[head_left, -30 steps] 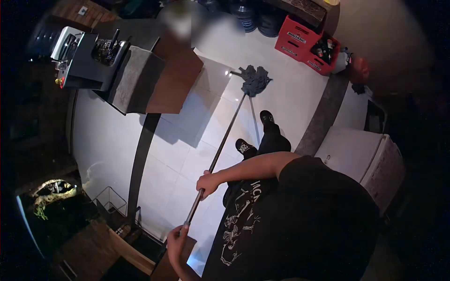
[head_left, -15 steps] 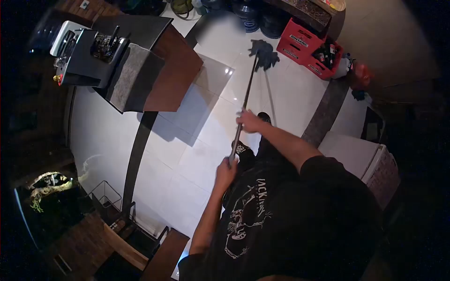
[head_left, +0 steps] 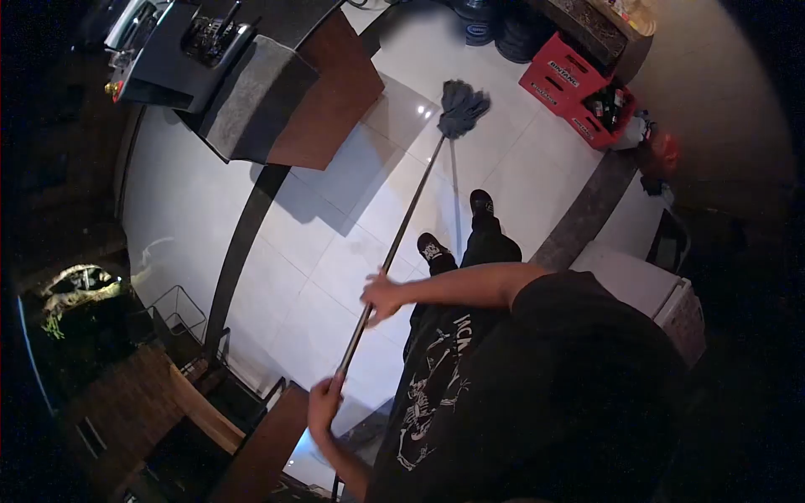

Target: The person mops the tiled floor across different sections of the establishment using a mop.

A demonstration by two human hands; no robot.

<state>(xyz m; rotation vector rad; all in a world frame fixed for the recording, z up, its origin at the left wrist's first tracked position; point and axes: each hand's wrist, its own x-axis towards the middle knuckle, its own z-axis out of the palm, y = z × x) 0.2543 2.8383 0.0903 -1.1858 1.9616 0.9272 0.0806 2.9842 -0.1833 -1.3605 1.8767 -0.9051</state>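
Note:
A mop with a long thin handle slants across the view, its dark grey mop head lying on the pale tiled floor. My left hand is wrapped round the upper end of the handle, low in the view. Further down the shaft, my right hand grips it too, with the fingers partly around it. Both of my shoes, the one nearer the handle and the other, stand on the tiles to the right of the shaft.
Red crates with bottles stand at the upper right, beside large water jugs. A brown and black counter occupies the upper left. A white chest is at my right. Wooden furniture stands at lower left.
Both hands have moved down and left in view with the handle. The mop head has shifted slightly left and nearer to me, and its strands now trail away from me.

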